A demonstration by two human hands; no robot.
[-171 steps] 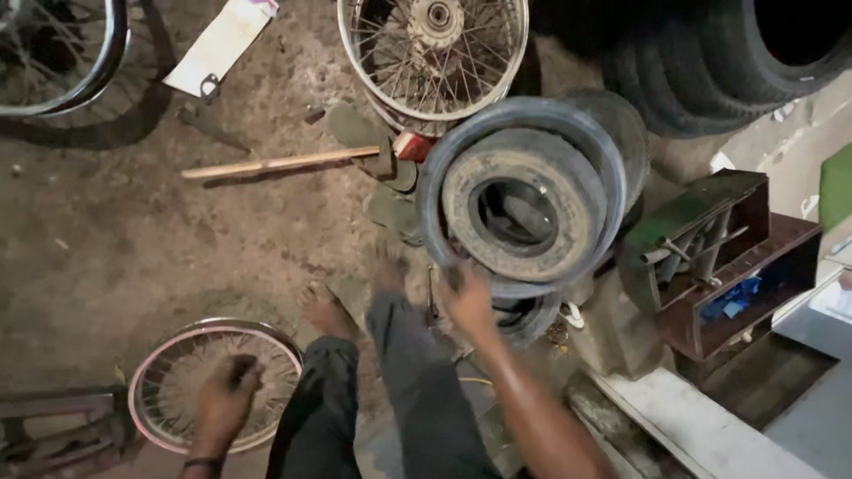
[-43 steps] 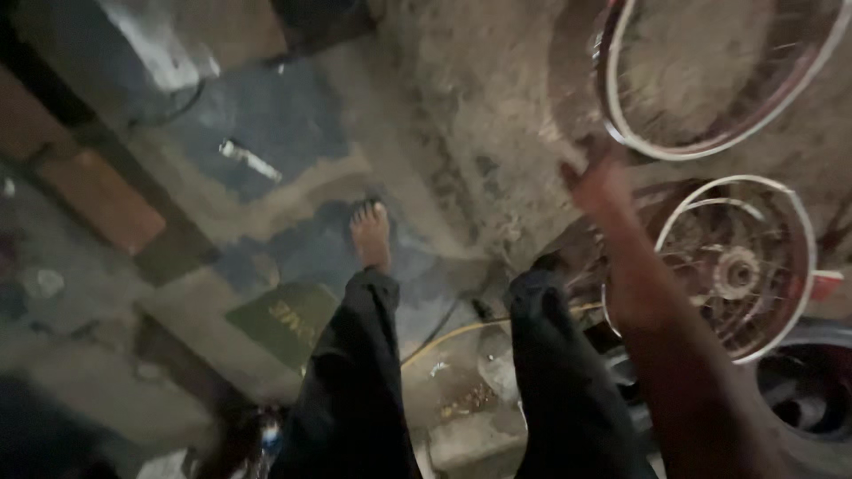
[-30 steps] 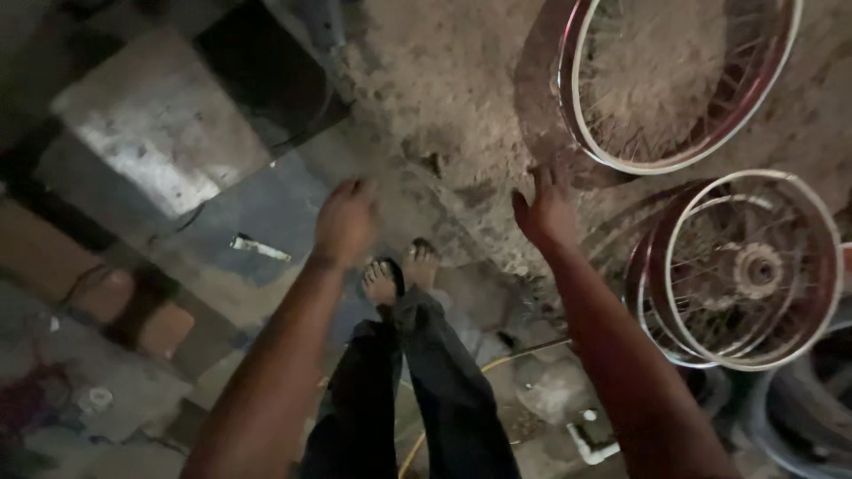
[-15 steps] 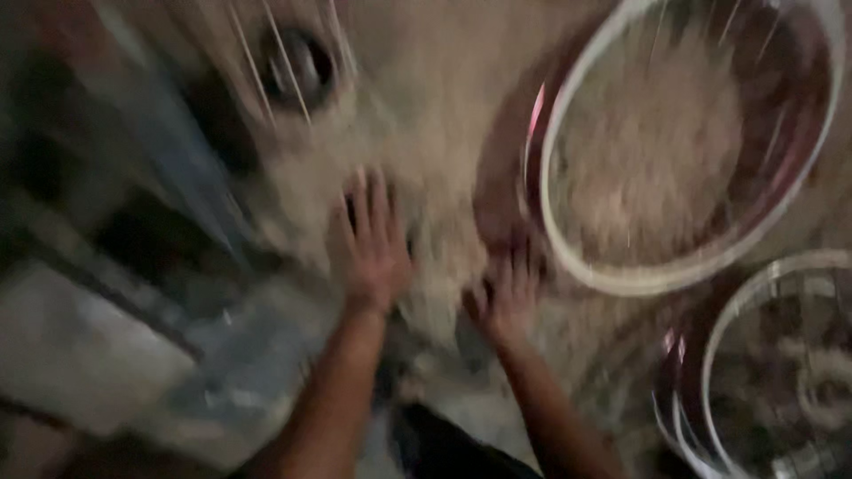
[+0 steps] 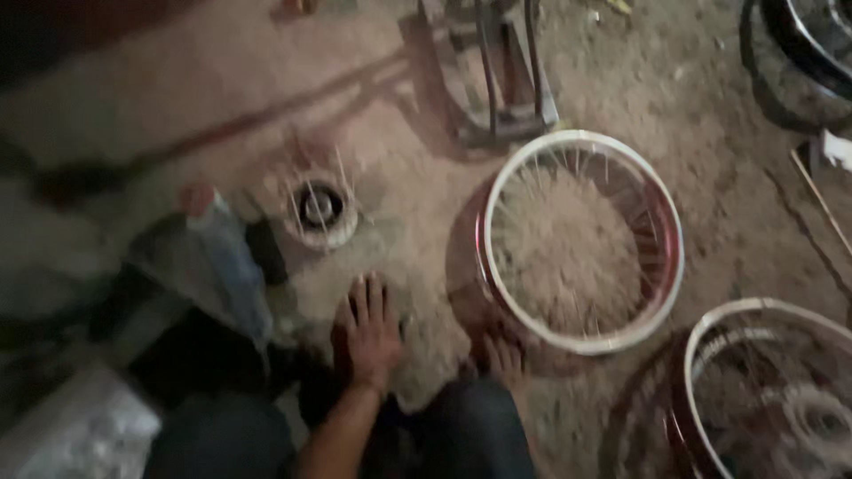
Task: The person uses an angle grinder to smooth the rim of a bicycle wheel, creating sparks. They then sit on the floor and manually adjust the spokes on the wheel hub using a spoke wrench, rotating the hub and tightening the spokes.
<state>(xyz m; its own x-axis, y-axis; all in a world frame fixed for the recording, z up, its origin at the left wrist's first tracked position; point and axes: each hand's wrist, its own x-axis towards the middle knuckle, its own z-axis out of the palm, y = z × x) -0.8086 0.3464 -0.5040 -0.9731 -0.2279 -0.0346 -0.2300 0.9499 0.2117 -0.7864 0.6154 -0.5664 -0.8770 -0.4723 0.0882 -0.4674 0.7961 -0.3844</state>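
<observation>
Dusty brown earth floor (image 5: 382, 133) carries everything here. The left hand (image 5: 368, 333) lies flat on the dirt with fingers spread, holding nothing, near a small round metal hub with loose thin spokes (image 5: 321, 208). The right hand (image 5: 504, 359) is partly hidden behind the knee; its fingers look spread and rest at the lower edge of the red-sided, silver-rimmed spoked wheel (image 5: 581, 239) lying flat on the ground, though whether they grip it I cannot tell. A second similar spoked wheel (image 5: 772, 390) lies just beside it at lower right, and a dark metal stand (image 5: 501, 71) sits beyond. As a judgement: the picture is dim and blurred, so a fingertip could catch between thin spokes, or a palm could slide on loose grit.
</observation>
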